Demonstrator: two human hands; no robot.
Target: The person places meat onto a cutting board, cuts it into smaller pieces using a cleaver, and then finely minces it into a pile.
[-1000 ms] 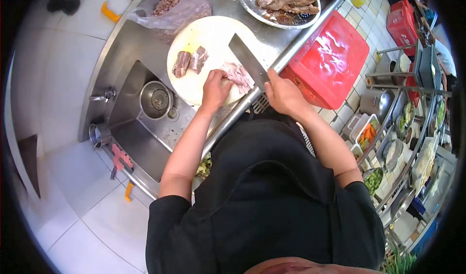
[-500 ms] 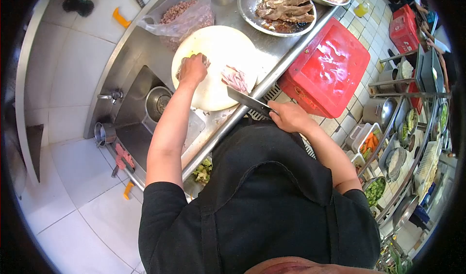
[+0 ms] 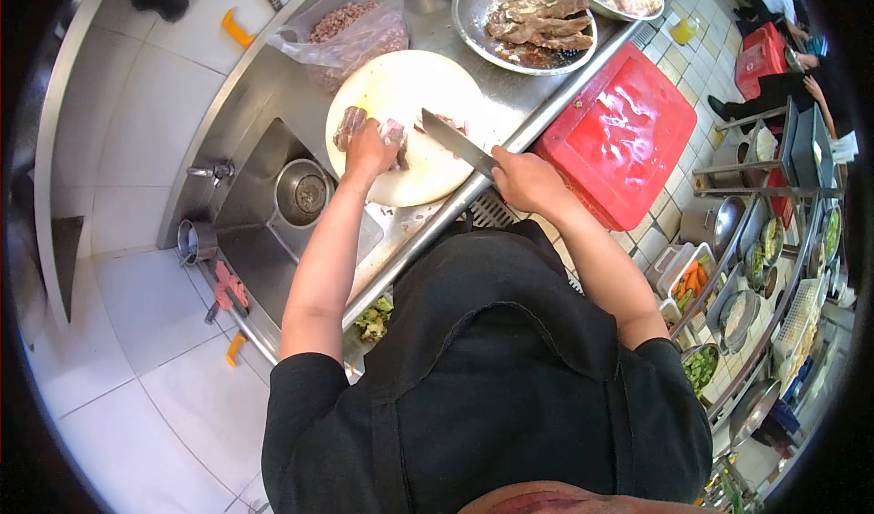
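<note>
On a round white cutting board (image 3: 435, 173), my left hand (image 3: 369, 154) is closed on a chunk of raw meat (image 3: 350, 126), with pinkish meat showing on both sides of my fingers. My right hand (image 3: 530, 184) is wrapped round the handle of a broad-bladed knife (image 3: 452, 141). Its blade points up and left over the board's right half. Thin pale-pink meat strips (image 3: 445, 122) lie at the blade, which partly hides them.
Behind the board stand a plastic bag of minced meat (image 3: 387, 39) and a colander (image 3: 466, 18) with dark meat pieces. A sink (image 3: 259, 182) with a metal pot (image 3: 300, 195) lies left. At right are a red crate (image 3: 628, 132) and racks of vegetables (image 3: 696, 277).
My left hand has shifted right and down on the board, and more of the meat shows. The knife in my right hand has moved up and left over the strips.
</note>
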